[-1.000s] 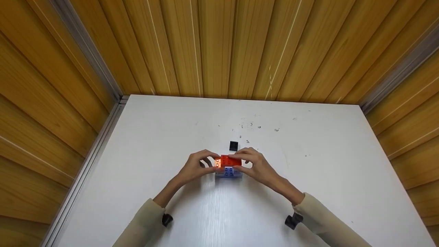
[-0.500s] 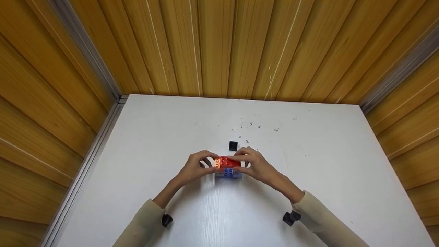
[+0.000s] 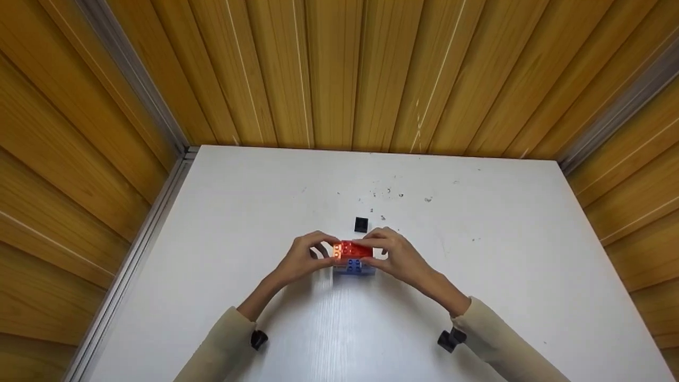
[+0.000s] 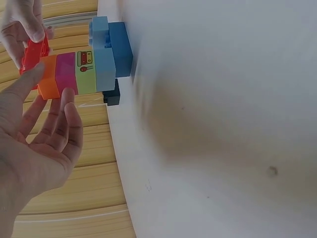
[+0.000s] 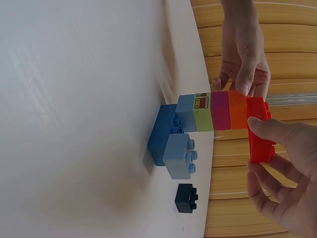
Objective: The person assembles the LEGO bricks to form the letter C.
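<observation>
A toy brick stack rises from a dark blue brick on the table. Its column runs light blue, green with a printed picture, magenta, then an orange brick. My left hand pinches the orange brick between thumb and fingers. With thumb and fingers my right hand grips a red brick, which lies against the top of the orange one and juts out to the right. A second light blue brick sits beside the column on the dark blue base.
Just behind the stack, a small black brick rests on the white table. Dark specks mark the tabletop farther back. Wood-patterned walls enclose the table's back and sides. Each wrist carries a black camera.
</observation>
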Demonstrator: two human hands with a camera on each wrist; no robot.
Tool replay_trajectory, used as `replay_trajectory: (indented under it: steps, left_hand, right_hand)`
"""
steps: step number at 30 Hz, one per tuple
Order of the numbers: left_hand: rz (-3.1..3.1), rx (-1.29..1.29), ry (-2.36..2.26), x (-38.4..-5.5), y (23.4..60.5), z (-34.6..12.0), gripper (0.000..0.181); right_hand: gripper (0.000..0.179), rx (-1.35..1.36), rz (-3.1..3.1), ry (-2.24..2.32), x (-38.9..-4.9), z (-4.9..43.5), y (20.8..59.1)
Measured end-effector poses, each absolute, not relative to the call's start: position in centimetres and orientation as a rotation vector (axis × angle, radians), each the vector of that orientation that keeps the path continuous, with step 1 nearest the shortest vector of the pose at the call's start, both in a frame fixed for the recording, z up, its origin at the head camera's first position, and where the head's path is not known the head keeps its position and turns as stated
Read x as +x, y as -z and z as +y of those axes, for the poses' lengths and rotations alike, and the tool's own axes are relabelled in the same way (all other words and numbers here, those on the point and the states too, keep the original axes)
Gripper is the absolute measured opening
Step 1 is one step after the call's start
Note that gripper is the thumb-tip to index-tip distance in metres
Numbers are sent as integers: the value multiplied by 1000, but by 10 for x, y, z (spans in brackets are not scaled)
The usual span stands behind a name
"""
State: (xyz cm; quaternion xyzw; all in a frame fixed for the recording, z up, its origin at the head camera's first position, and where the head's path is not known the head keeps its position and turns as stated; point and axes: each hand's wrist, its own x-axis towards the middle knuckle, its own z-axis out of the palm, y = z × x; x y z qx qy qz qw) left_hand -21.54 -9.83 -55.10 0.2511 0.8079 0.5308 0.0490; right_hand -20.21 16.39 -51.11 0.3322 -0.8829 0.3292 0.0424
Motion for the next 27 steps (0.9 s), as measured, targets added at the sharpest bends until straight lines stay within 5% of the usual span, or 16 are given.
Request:
replay_trajectory:
  steps: [14, 27]
  left_hand:
    - [2542, 805, -1548, -215, 541, -95, 49]
    - [2562, 839, -1528, -213, 536, -84, 45]
  right_hand:
    - [53, 988, -2637, -1374, -206, 174, 519]
    - [32, 776, -2673, -1437, -225, 192, 528]
